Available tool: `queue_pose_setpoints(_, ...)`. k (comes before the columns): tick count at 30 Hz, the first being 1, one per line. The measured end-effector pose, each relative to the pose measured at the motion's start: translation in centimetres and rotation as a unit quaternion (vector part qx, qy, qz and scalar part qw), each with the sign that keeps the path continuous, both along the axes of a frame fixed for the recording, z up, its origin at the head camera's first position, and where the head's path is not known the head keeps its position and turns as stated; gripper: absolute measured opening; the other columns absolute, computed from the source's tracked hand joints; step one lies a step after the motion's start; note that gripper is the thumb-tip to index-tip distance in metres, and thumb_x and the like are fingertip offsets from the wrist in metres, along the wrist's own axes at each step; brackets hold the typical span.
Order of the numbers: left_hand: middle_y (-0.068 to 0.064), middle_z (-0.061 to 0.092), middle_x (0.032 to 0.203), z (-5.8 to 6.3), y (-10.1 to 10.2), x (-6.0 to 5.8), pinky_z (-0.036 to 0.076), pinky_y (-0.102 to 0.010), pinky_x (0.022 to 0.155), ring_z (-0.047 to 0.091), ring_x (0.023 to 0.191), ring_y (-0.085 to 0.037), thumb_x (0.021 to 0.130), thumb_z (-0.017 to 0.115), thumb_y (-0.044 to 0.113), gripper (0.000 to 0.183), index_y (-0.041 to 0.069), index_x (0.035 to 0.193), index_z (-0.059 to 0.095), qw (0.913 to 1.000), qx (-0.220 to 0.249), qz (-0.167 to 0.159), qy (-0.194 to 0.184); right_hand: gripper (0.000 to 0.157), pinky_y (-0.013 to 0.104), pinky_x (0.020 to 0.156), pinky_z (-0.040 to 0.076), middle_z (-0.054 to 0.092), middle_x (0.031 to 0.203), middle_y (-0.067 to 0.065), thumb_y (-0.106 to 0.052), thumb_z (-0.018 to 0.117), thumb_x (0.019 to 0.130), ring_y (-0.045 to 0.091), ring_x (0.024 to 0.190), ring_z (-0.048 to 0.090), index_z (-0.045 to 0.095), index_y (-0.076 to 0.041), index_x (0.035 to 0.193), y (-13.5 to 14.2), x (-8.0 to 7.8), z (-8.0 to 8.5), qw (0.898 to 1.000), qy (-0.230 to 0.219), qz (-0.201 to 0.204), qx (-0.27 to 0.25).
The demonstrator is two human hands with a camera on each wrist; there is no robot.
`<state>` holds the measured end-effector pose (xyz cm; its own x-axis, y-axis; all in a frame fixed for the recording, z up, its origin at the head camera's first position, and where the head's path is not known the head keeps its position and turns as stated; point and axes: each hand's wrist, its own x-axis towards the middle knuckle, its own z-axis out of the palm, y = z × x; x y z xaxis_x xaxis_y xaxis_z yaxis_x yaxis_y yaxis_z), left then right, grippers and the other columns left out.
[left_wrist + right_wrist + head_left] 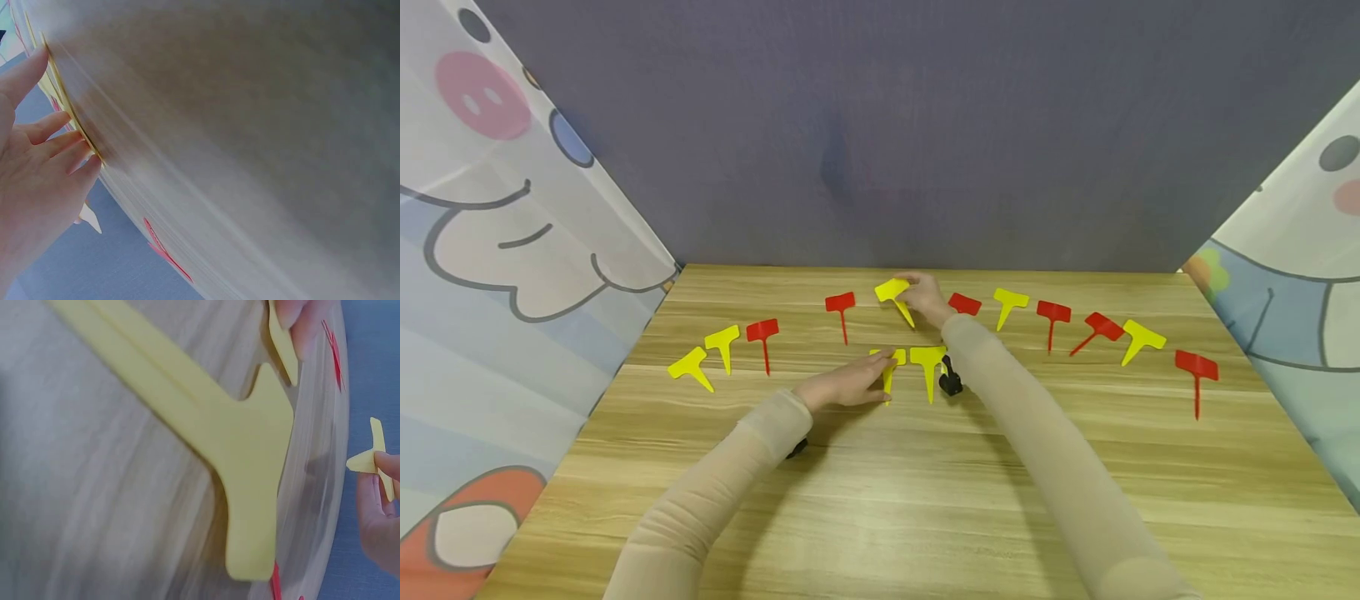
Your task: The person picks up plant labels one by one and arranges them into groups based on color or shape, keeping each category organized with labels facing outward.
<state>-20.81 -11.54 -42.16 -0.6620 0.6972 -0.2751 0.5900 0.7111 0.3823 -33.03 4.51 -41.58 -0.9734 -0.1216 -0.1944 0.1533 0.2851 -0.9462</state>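
My right hand [927, 297] is at the back of the table and pinches a yellow T-shaped plant label [891, 290] between thumb and fingers. In the right wrist view that label [379, 456] stands out past the table edge, raised from the surface. My left hand [848, 383] reaches over a second yellow plant label [889, 377]. Its fingertips touch the label's head and its thumb is at the stem's tip, with the fingers fairly straight in the left wrist view. Just right of it lies another yellow plant label [928, 362], large in the right wrist view.
Red plant labels [840, 303] and yellow ones [1011, 298] are spread in an arc over the wooden table [865, 517]. A red label [964, 303] is partly hidden by my right arm. A dark grey panel [880, 150] borders the back; printed curtains [482, 250] hang at both sides.
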Motion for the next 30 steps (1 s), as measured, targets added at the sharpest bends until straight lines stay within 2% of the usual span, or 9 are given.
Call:
queue_pose_setpoints(4,-0.015,0.008,0.146,0.0,0.0,0.0,0.017,-0.036,0.107,0.017,0.132,-0.027,0.089,0.051,0.032,0.064,-0.002,0.137,0.024,1.0,-0.006,0.001,0.0,0.047,0.026,0.067,0.048,0.037,0.136,0.009,0.006,0.058,0.078,0.017,0.086,0.049,0.054,-0.011,0.122,0.3,0.3,0.3,1.0,-0.004,-0.003,-0.014)
queue_pose_setpoints(6,-0.015,0.008,0.146,0.0,0.0,0.0,0.017,-0.036,0.107,0.016,0.132,-0.027,0.089,0.051,0.032,0.065,-0.001,0.137,0.024,1.0,-0.01,0.001,0.001,0.048,0.026,0.07,0.047,0.037,0.136,0.008,0.005,0.058,0.079,0.019,0.097,0.049,0.053,-0.011,0.124,0.6,0.4,0.4,1.0,-0.002,-0.003,-0.011)
queue_pose_setpoints(11,-0.014,0.008,0.146,0.0,0.1,0.1,0.017,-0.036,0.107,0.016,0.132,-0.027,0.089,0.051,0.032,0.064,-0.001,0.137,0.025,1.0,-0.009,0.004,0.002,0.049,0.031,0.084,0.045,0.037,0.135,0.008,0.003,0.059,0.08,0.021,0.122,0.035,0.05,-0.01,0.126,1.2,1.1,0.8,1.0,0.004,-0.006,-0.012)
queue_pose_setpoints(14,-0.013,0.007,0.147,0.0,0.1,0.1,0.016,-0.035,0.107,0.015,0.132,-0.026,0.089,0.051,0.032,0.064,0.0,0.138,0.024,0.9999,-0.012,0.005,0.002,0.05,0.034,0.087,0.045,0.037,0.134,0.01,0.004,0.059,0.08,0.024,0.121,0.036,0.049,-0.009,0.127,1.5,1.5,1.1,0.999,0.0,-0.012,-0.03)
queue_pose_setpoints(21,-0.013,0.007,0.147,-0.1,0.0,0.1,0.016,-0.035,0.107,0.015,0.133,-0.026,0.089,0.051,0.032,0.064,0.0,0.138,0.024,1.0,-0.008,0.005,-0.001,0.05,0.036,0.086,0.046,0.039,0.126,0.016,0.006,0.058,0.08,0.028,0.106,0.048,0.047,-0.006,0.128,2.3,2.2,1.7,0.997,-0.009,-0.026,-0.066)
queue_pose_setpoints(30,-0.014,0.008,0.147,0.0,-0.1,0.2,0.017,-0.037,0.107,0.016,0.132,-0.028,0.089,0.051,0.031,0.064,-0.002,0.137,0.025,1.0,-0.004,0.004,0.0,0.053,0.037,0.09,0.043,0.031,0.136,0.016,0.004,0.057,0.082,0.029,0.117,0.042,0.041,-0.006,0.132,3.9,3.3,2.0,0.997,-0.031,-0.03,-0.057)
